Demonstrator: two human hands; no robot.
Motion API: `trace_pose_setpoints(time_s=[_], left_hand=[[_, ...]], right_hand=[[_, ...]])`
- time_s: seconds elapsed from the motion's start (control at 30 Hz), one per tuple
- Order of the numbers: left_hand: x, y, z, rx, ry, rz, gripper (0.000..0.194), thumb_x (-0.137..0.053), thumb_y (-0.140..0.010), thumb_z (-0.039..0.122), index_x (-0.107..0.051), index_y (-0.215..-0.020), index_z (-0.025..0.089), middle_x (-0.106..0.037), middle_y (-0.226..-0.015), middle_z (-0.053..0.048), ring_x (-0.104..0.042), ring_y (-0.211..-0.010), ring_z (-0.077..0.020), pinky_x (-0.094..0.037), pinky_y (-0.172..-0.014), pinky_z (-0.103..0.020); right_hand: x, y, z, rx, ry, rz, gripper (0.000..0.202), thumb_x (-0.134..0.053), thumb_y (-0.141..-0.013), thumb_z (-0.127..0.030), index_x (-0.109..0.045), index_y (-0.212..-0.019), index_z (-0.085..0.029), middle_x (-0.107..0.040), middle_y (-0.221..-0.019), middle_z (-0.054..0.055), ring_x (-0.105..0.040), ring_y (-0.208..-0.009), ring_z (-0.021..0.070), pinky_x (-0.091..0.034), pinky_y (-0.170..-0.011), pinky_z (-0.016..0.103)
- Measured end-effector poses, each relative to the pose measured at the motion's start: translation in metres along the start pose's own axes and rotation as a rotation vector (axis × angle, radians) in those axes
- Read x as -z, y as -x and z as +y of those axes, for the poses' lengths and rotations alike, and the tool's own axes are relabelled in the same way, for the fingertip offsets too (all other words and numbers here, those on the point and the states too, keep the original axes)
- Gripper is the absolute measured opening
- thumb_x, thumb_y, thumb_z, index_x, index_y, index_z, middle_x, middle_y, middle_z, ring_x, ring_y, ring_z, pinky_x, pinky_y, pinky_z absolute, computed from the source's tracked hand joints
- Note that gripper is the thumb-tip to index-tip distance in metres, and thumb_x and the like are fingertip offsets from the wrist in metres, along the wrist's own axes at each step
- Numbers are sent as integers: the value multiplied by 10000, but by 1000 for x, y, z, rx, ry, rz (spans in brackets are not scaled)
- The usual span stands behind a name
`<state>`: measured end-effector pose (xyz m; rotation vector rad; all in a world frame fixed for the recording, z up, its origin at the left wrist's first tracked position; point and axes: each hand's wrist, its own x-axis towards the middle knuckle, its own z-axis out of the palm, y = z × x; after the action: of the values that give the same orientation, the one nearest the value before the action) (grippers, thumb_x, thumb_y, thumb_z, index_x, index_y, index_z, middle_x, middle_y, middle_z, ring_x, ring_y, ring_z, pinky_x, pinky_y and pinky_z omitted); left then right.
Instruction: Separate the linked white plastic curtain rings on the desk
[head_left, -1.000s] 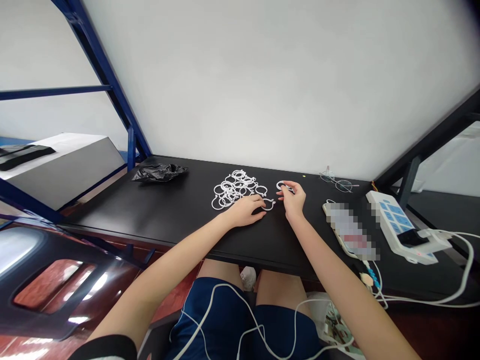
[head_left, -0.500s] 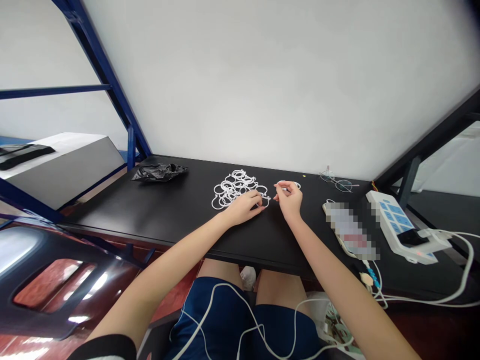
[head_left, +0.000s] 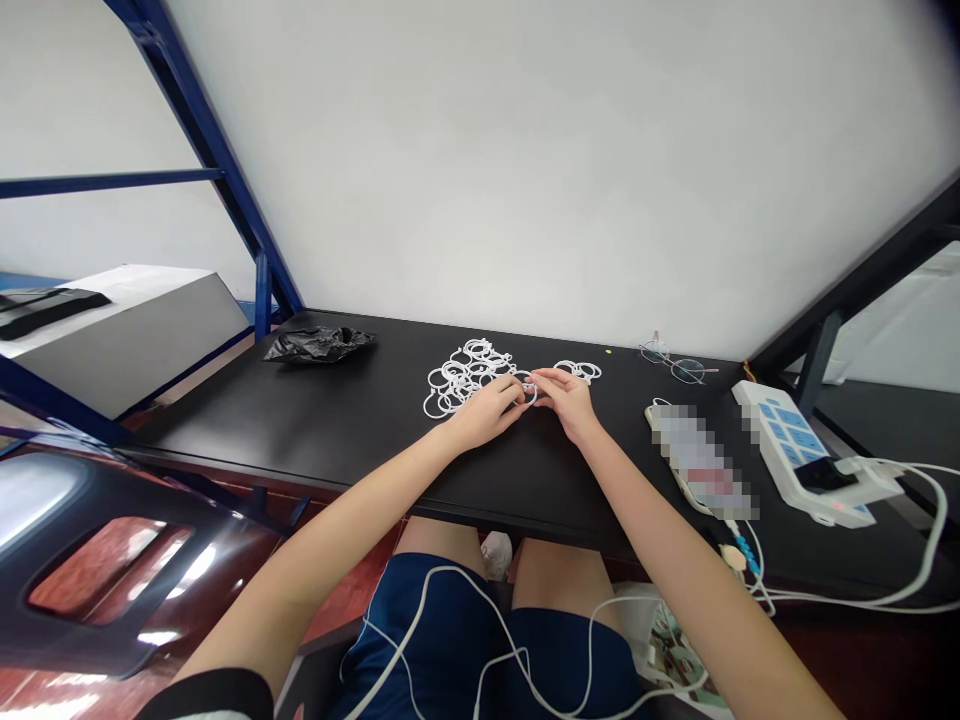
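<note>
A pile of thin white plastic rings, each with a small tab, lies on the black tabletop. At its right edge my left hand is closed, thumb and fingers pinching one white ring. My right hand holds the same ring from the other side, fingertips pressed on it near its tab. The fingers partly cover this ring. Just behind my right hand sits a smaller group of white rings.
A crumpled black plastic bag lies at the left. On the right are eyeglasses, a phone with a charging cable, and a white power strip with plugs. White cables cross my lap. A blue metal frame stands at the left.
My right hand has moved left from beside the smaller group of rings to the ring at my left hand and now grips it. My left hand has stayed nearly in place.
</note>
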<state>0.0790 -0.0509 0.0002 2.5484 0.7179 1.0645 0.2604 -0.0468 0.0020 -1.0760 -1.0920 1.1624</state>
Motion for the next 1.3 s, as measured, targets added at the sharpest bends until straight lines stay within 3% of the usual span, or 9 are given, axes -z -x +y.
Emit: trace_pose_setpoints(time_s=[0.2,0.6,0.77,0.9,1.03,1.3], left_hand=[[2,0,-2,7,9,28,118,-432,-965,257,-523,-933,191,-556,-1065,-91,-587,-990,-185,-503,-897,-346],[2,1,3,42,-9,-1,141,-466,-946,322,-516,-912,195,-559,-1072,-81,-589,-934,-173,-501,-838,-324],[3,1,3,92,-13,-1,214,-471,-940,403,-477,-884,197,-564,-940,-54,-558,-826,-166,-474,-766,-319],[3,0,3,112,-5,-25,237,-460,-944,409,-447,-837,198,-519,-808,-10,-490,-707,-144,-430,-687,-292],[3,1,4,135,37,-41,230,-467,-943,409,-436,-849,201,-501,-816,0,-469,-685,-133,-414,-667,-281],[3,2,4,136,66,-76,220,-454,-954,386,-433,-837,201,-491,-854,-8,-466,-692,-127,-424,-679,-280]], right_hand=[[2,-1,-4,-91,-157,-55,313,-896,-526,-282,-750,-790,-199,-742,-825,28,-689,-772,151,-569,-626,213],[4,-1,-1,-110,-122,-56,288,-906,-511,-273,-710,-707,-198,-723,-739,-1,-666,-705,119,-543,-593,194],[2,2,-4,-113,-92,-102,302,-912,-494,-299,-685,-667,-200,-710,-684,-7,-651,-657,119,-528,-593,218],[2,2,-5,-114,-78,-122,306,-911,-491,-303,-670,-645,-197,-685,-632,-26,-562,-519,72,-474,-528,214],[3,1,-3,-88,-78,-137,299,-906,-505,-305,-662,-637,-195,-694,-645,-23,-460,-440,36,-405,-472,215],[4,0,-1,-62,-40,-132,333,-901,-504,-353,-642,-648,-201,-686,-653,-27,-374,-388,24,-427,-455,238]])
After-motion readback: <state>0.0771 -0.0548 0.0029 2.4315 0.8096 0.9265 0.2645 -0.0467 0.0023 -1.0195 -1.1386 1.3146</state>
